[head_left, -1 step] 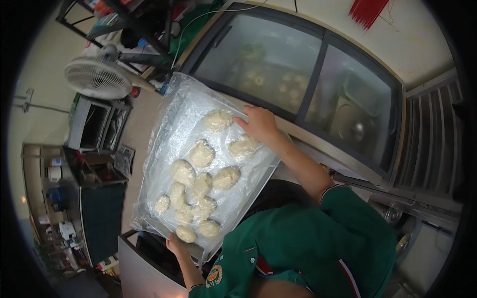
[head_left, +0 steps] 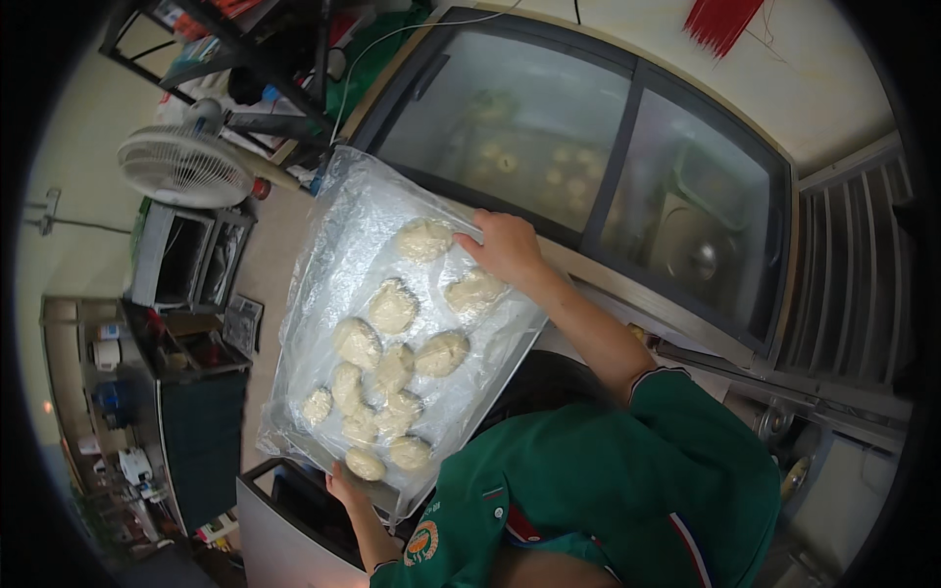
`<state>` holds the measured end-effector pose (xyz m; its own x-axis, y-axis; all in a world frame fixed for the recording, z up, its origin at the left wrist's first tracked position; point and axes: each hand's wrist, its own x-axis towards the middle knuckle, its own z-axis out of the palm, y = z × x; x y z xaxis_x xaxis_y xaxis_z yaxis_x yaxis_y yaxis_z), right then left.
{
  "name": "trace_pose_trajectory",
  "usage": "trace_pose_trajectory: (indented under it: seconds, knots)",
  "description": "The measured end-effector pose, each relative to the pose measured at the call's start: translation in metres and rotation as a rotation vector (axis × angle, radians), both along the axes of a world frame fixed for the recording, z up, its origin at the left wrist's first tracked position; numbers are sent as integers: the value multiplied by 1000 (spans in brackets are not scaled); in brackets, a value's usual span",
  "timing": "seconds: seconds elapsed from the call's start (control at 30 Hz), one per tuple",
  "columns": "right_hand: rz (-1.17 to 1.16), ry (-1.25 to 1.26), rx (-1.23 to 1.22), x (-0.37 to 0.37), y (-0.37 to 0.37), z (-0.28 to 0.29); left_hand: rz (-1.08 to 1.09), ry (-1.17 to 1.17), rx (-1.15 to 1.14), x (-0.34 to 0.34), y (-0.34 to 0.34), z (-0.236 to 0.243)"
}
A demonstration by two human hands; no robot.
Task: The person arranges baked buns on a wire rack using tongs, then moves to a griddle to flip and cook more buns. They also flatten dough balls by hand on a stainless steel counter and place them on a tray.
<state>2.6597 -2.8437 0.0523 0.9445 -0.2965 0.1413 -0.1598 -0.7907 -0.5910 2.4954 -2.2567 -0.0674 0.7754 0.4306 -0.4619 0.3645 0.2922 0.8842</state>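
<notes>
A large metal tray (head_left: 503, 383) lined with clear plastic film (head_left: 338, 220) is held out in front of me. Several pale lumps of dough (head_left: 392, 306) lie on it, apart at the far end and crowded together at the near end. My right hand (head_left: 508, 247) grips the far right edge, thumb over the rim beside a dough piece. At the near left corner my left hand (head_left: 348, 485) grips the rim. The fingers under the tray are hidden on both sides. Film hangs loosely over the tray's left edge.
A chest freezer (head_left: 608, 167) with sliding glass lids stands close beyond the tray; pale round items show through the frosted glass. To the left are a white fan (head_left: 186, 165), a small oven (head_left: 181, 255) and a dark cabinet (head_left: 203, 441). A steel-sided unit (head_left: 284, 539) stands below my left hand.
The tray and both hands sit very slightly further left in view. The fan and shelving have shifted a little left too. Both hands keep their hold.
</notes>
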Motion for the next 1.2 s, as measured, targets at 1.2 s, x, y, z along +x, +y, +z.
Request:
trace_pose_trajectory:
  seconds: [1.2]
  knots:
    - [-88, 44, -349, -141, -171, 2, -123, 632, -35, 18, 42, 77]
